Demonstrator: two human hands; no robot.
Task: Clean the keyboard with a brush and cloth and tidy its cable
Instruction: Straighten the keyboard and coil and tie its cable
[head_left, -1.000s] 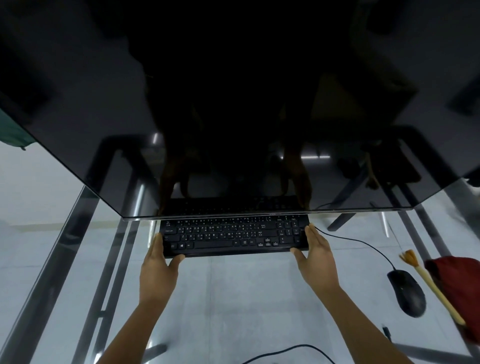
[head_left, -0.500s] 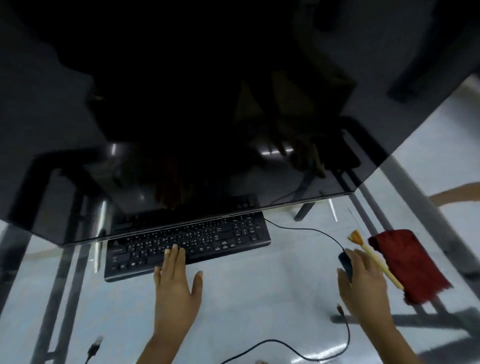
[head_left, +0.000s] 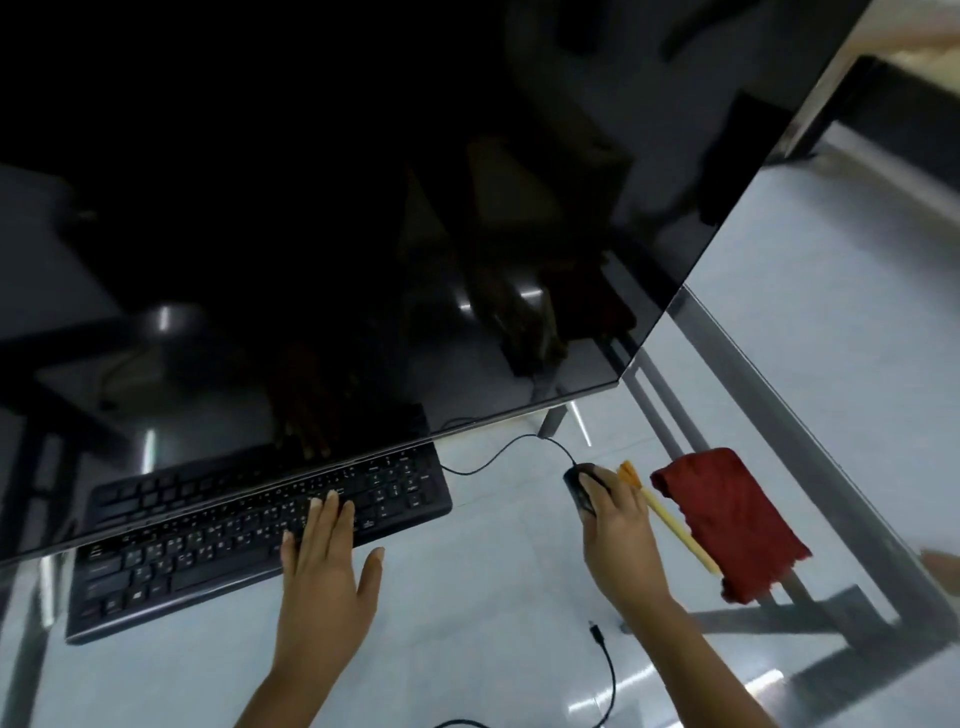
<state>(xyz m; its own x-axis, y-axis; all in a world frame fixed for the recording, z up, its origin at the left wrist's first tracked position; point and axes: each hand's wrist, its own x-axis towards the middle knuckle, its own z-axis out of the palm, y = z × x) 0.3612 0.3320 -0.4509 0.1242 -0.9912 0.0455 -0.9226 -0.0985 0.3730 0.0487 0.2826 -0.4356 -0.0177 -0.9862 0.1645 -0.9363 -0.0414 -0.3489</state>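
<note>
The black keyboard (head_left: 234, 540) lies on the glass table, its back edge under the monitor. My left hand (head_left: 324, 566) rests flat on its front middle keys, fingers straight. My right hand (head_left: 618, 530) cups the black mouse (head_left: 577, 486) to the right of the keyboard. Just right of that hand lies the yellow-handled brush (head_left: 675, 525), partly on the red cloth (head_left: 727, 519). A loose black cable (head_left: 613, 680) with a USB plug (head_left: 597, 631) lies near the front, between my arms.
A large dark monitor (head_left: 363, 208) overhangs the back of the glass table (head_left: 493, 597). The mouse's thin cable (head_left: 498, 457) loops back under the monitor. Metal frame bars (head_left: 779, 415) run beneath the glass on the right, close to the table's right edge.
Both hands left the keyboard's ends. My left hand moved onto the keys and lies flat; my right hand reached right and settled on the mouse. The view swung to the right.
</note>
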